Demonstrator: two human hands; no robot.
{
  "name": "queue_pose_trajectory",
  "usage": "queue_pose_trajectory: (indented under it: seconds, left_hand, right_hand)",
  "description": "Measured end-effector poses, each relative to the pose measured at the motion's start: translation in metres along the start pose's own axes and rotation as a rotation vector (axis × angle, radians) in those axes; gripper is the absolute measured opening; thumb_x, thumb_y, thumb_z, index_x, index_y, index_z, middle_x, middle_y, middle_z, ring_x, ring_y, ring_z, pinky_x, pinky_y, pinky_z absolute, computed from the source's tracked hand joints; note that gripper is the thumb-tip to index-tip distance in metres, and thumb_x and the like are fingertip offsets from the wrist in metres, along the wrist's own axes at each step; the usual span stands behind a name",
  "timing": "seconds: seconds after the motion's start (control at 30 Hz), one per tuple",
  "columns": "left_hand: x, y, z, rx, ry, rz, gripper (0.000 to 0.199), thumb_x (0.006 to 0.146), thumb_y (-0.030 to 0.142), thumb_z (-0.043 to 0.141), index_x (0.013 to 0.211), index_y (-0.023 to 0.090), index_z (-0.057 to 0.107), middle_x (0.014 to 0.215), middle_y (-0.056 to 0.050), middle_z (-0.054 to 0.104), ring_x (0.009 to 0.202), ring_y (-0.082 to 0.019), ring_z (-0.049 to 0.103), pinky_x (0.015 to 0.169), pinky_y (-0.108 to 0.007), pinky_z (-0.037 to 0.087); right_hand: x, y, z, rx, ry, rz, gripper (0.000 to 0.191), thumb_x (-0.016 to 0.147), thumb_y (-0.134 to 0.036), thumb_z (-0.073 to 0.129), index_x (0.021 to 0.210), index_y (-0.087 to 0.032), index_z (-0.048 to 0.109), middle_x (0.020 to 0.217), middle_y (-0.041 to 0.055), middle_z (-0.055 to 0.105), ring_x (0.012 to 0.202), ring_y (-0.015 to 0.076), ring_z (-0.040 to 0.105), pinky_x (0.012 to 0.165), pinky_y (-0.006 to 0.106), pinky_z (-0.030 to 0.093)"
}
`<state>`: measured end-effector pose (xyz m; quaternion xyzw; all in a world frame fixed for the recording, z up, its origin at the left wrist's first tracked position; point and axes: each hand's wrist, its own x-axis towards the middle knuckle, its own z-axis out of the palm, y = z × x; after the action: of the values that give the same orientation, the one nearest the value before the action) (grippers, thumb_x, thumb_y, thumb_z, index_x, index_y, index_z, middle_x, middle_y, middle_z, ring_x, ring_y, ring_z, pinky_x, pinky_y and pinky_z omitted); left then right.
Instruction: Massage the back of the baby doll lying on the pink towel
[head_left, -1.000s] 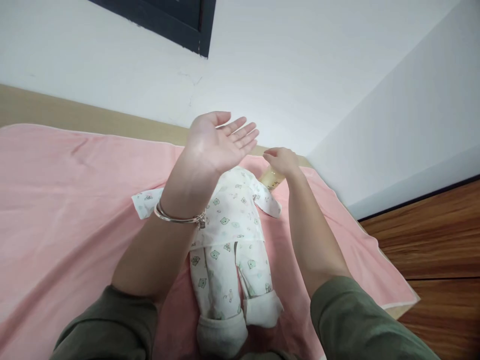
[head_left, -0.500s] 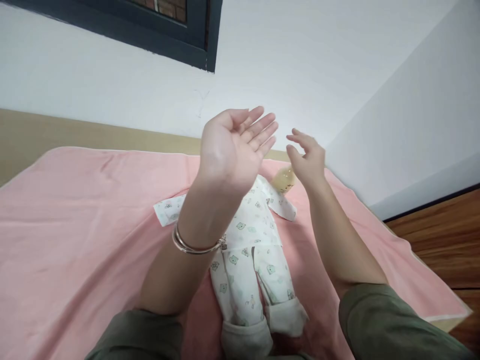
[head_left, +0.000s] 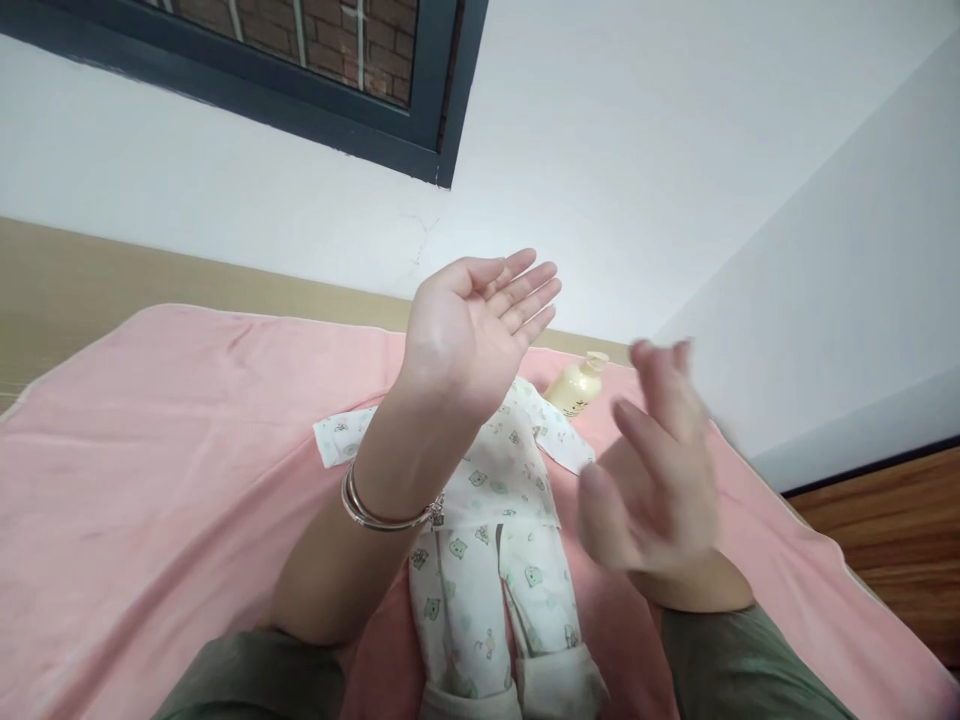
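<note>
My left hand [head_left: 476, 335] is held palm up with its fingers stretched out and nothing solid in it. A shiny patch shows near the base of its thumb, and bracelets [head_left: 382, 515] circle the wrist. My right hand [head_left: 656, 470] is raised over the right side, blurred by motion, its fingers bent but apart and empty. Beneath both hands lies a white printed baby outfit [head_left: 517, 470], a long-sleeved top above trousers with turned-up cuffs; my left arm covers part of it. A cream pump bottle [head_left: 576, 385] is beside the top's right sleeve.
A pink blanket [head_left: 225, 440] is spread under the clothes on a wooden surface [head_left: 67, 270]. White walls [head_left: 600, 150] rise behind and to the right, with a dark-framed window [head_left: 300, 100] at upper left. Brown wood panelling [head_left: 892, 540] stands at the right.
My right hand has moved from near the bottle toward me and to the right, turning its palm inward. My left hand stays palm up. The view has tilted, showing more of the window and bottle.
</note>
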<state>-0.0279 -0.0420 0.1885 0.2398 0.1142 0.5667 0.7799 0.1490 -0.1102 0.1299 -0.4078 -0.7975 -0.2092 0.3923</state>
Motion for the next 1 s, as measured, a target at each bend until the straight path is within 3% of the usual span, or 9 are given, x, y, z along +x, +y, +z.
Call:
queue_pose_trajectory:
  seconds: [0.07,0.13,0.27,0.43,0.6,0.73,0.87,1.0]
  left_hand:
    - [0.0,-0.003,0.0,0.013,-0.01,-0.011,0.052,0.088,0.023,0.044,0.14,0.017,0.05,0.14,-0.01,0.063,0.137,-0.028,0.057,0.119,-0.046,0.044]
    - [0.003,-0.004,-0.001,0.029,0.0,-0.004,0.05,0.088,0.024,0.045,0.137,0.017,0.051,0.138,-0.011,0.064,0.136,-0.028,0.059,0.119,-0.044,0.045]
    - [0.01,0.0,-0.008,0.052,0.057,0.056,0.049,0.089,0.023,0.043,0.137,0.017,0.05,0.137,-0.012,0.065,0.134,-0.026,0.06,0.119,-0.041,0.045]
    - [0.011,-0.006,-0.009,0.142,0.098,0.056,0.048,0.088,0.025,0.045,0.134,0.018,0.054,0.138,-0.012,0.066,0.138,-0.027,0.057,0.123,-0.045,0.04]
    - [0.003,-0.033,-0.001,0.212,0.147,0.023,0.044,0.087,0.026,0.049,0.128,0.015,0.061,0.135,-0.013,0.068,0.141,-0.028,0.054,0.126,-0.044,0.036]
    - [-0.013,-0.049,0.01,0.24,0.094,-0.007,0.046,0.088,0.027,0.051,0.131,0.016,0.062,0.132,-0.01,0.07,0.145,-0.031,0.049,0.127,-0.047,0.035]
    - [-0.033,-0.065,0.017,0.314,0.125,0.095,0.039,0.096,0.032,0.045,0.129,0.022,0.064,0.138,-0.002,0.067,0.148,-0.027,0.044,0.13,-0.045,0.03]
    - [-0.06,-0.086,0.02,0.464,0.151,0.107,0.043,0.102,0.046,0.038,0.135,0.031,0.06,0.154,0.003,0.054,0.154,-0.026,0.035,0.131,-0.047,0.027]
  right_hand:
    - [0.015,-0.009,0.024,0.168,0.0,0.028,0.064,0.102,-0.056,0.029,0.162,-0.042,0.011,0.171,-0.0068,0.014,0.159,0.0341,0.013,0.126,0.072,0.017]
    - [0.03,-0.019,0.044,0.305,-0.087,0.131,0.066,0.105,-0.055,0.026,0.164,-0.037,0.002,0.172,-0.004,0.006,0.16,0.0302,0.004,0.128,0.068,0.016]
    - [0.04,-0.032,0.056,0.419,-0.222,0.281,0.07,0.106,-0.057,0.025,0.164,-0.032,-0.005,0.173,-0.0012,0.0,0.16,0.0253,-0.004,0.132,0.061,0.011]
    - [0.022,-0.049,0.037,0.516,-0.359,0.303,0.071,0.107,-0.051,0.03,0.165,-0.025,-0.002,0.173,0.0018,0.004,0.161,0.0238,-0.003,0.134,0.055,0.01]
    - [0.006,-0.071,0.009,0.571,-0.471,0.577,0.077,0.105,-0.054,0.036,0.165,-0.025,-0.004,0.173,0.002,0.001,0.161,0.0269,0.0,0.133,0.056,0.016]
    - [-0.003,-0.084,-0.011,0.606,-0.415,0.718,0.071,0.105,-0.055,0.036,0.165,-0.033,0.005,0.172,-0.0055,0.002,0.161,0.0282,0.001,0.134,0.056,0.012]
    - [-0.013,-0.091,-0.023,0.656,-0.338,0.712,0.065,0.106,-0.053,0.033,0.163,-0.039,0.007,0.171,-0.0112,0.005,0.16,0.0256,0.001,0.134,0.053,0.016]
    - [-0.029,-0.094,-0.031,0.64,-0.308,0.693,0.071,0.102,-0.065,0.029,0.163,-0.038,0.007,0.17,-0.0108,0.015,0.16,0.0283,0.003,0.134,0.052,0.021]
